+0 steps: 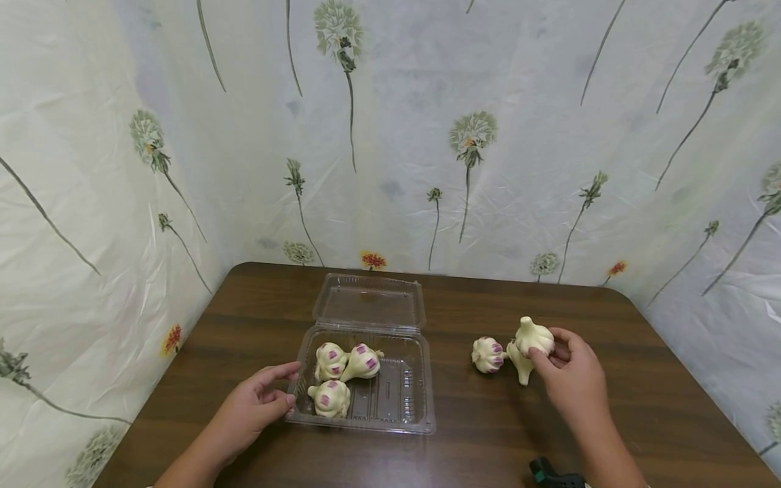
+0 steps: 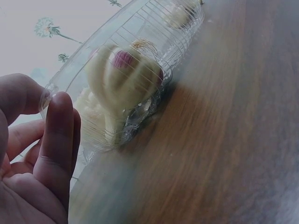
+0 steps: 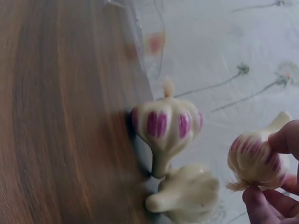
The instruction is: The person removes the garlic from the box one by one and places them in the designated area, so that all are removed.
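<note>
An open clear plastic clamshell box [image 1: 390, 427] lies on the table with three purple-streaked garlic bulbs [image 1: 330, 398] grouped in its left part. My left hand [image 1: 253, 403] pinches the box's left edge between thumb and forefinger; in the left wrist view the rim [image 2: 45, 100] sits between them. My right hand [image 1: 573, 369] holds a garlic bulb [image 1: 533, 337] by its side, stalk upward, above the table. Below and left of that bulb, two more garlic bulbs lie close together: one streaked purple [image 3: 168, 123], the other showing a plain pale side [image 3: 189, 193].
The brown wood-grain table [image 1: 470, 447] ends at a flower-printed curtain [image 1: 390, 135] at the back and sides. Hinged at the far side, the box's lid [image 1: 370, 301] lies folded back. A black device [image 1: 552, 474] sits near my right wrist.
</note>
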Tool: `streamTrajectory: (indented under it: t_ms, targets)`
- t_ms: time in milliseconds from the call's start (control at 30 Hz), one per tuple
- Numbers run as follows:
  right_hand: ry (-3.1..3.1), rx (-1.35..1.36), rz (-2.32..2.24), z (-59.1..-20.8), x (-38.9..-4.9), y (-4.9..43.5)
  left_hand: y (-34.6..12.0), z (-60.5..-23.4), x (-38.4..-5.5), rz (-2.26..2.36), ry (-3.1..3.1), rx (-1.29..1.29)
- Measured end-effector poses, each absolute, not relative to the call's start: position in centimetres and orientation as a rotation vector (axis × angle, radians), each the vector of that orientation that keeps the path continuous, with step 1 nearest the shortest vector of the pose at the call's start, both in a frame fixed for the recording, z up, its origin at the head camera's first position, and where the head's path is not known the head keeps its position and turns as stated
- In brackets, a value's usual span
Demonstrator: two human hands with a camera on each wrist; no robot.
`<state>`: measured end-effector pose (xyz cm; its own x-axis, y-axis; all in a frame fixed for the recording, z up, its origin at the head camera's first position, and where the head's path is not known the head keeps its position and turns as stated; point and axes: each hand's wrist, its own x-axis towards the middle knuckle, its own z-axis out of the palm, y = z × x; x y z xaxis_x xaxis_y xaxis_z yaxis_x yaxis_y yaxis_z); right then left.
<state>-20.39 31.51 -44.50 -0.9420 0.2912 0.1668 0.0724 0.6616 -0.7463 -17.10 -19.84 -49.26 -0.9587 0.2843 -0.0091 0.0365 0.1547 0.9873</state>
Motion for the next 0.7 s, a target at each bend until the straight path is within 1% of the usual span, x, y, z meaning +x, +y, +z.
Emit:
streamTrajectory:
  t_ms: [700]
  targets:
    - [-2.603,-0.57,1.178,-45.5,-20.5,35.1,-19.8,-48.9,-17.0,1.933,2.213,0.33]
